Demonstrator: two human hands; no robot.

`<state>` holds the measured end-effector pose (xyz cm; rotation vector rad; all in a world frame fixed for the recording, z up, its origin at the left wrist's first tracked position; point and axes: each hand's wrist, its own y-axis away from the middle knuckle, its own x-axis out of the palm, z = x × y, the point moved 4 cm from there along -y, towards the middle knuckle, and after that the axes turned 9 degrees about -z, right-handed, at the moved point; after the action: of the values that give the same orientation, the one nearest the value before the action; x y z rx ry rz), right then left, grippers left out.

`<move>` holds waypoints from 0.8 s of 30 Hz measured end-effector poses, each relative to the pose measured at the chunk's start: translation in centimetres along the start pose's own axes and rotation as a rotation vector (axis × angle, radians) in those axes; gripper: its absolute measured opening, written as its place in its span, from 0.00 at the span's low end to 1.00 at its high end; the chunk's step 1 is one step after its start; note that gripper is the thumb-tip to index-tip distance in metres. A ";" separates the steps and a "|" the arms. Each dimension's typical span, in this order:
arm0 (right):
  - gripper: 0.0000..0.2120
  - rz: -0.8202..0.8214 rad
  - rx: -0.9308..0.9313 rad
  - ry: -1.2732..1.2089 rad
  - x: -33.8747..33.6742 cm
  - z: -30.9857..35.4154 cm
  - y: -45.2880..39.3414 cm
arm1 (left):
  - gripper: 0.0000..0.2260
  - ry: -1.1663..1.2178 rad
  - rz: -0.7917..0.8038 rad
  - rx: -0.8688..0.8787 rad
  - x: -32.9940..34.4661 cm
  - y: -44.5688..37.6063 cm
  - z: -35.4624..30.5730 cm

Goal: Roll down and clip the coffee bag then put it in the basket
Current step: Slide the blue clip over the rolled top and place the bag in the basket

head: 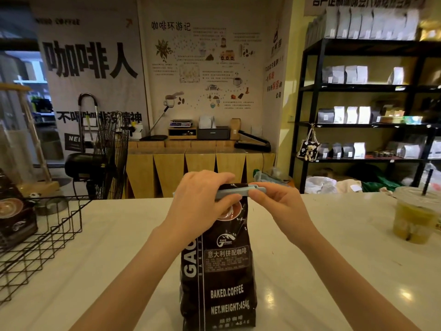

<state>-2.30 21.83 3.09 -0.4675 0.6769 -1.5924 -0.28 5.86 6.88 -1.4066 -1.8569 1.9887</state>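
1. The coffee bag point(218, 271) stands upright on the pale desk point(119, 259), at the middle of the view and close to the person, its printed face toward the camera and its top edge folded over.
2. A light blue-grey clip point(241, 191) lies across that folded top, running side to side.
3. The left hand point(202, 199) grips the top of the bag and the left part of the clip, its fingers point(229, 199) curled over the front and the thumb side on top.
4. The right hand point(279, 206) pinches the right part of the clip, its fingers point(259, 193) clenched on the bar; the clip's tip pokes out past them.
5. Whether the clip has snapped fully closed cannot be told, since both hands cover most of it.
6. Both forearms reach in from the bottom edge, one on each side of the bag.
7. A black wire basket point(43, 237) sits on the desk at the left, well apart from the bag, and another dark coffee package point(14, 216) stands inside it at the far left.
8. A plastic cup point(415, 216) with a yellowish drink and a dark straw stands on the desk at the far right.
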 end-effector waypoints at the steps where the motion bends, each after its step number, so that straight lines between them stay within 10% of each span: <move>1: 0.08 -0.005 0.040 -0.042 0.0 -0.3 0.0 | 0.24 0.002 -0.023 -0.033 -0.3 0.3 0.6; 5: 0.11 -0.011 0.199 -0.221 0.4 -1.7 0.2 | 0.41 0.258 -0.031 -0.456 -1.0 3.0 4.3; 9: 0.14 -0.005 0.303 -0.364 1.1 -2.6 0.3 | 0.40 0.751 0.280 -0.936 0.9 6.9 6.1; 15: 0.35 0.362 0.569 -0.042 3.0 -3.9 1.7 | 0.27 0.857 0.198 -1.005 2.3 8.1 6.9; 24: 0.23 0.444 0.415 -0.008 7.1 -1.5 -0.7 | 0.28 0.836 0.042 -0.977 -1.4 6.9 9.7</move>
<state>-4.78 15.06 1.84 -0.0107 0.3906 -1.2594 -2.20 -4.10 0.51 -1.9843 -2.3076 0.1984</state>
